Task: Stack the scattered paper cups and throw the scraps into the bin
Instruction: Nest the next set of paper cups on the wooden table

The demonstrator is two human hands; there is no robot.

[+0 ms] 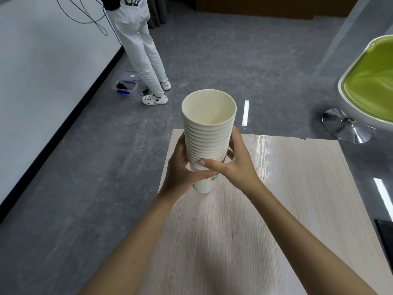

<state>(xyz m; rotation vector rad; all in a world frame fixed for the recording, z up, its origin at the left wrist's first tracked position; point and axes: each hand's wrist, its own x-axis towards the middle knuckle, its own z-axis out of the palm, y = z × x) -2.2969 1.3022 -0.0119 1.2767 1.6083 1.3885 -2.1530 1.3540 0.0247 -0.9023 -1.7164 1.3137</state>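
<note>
Head view: a tall stack of paper cups (207, 133) stands upright over the far left part of the pale wooden table (276, 188), gripped low down by the left hand (180, 167) and the right hand (236, 165), the fingers of both curled round its sides.

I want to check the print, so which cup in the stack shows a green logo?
The bottom cup, just below the left hand and right hand: its exposed side wall bears a green mark. The cups nested above show no print.
</note>
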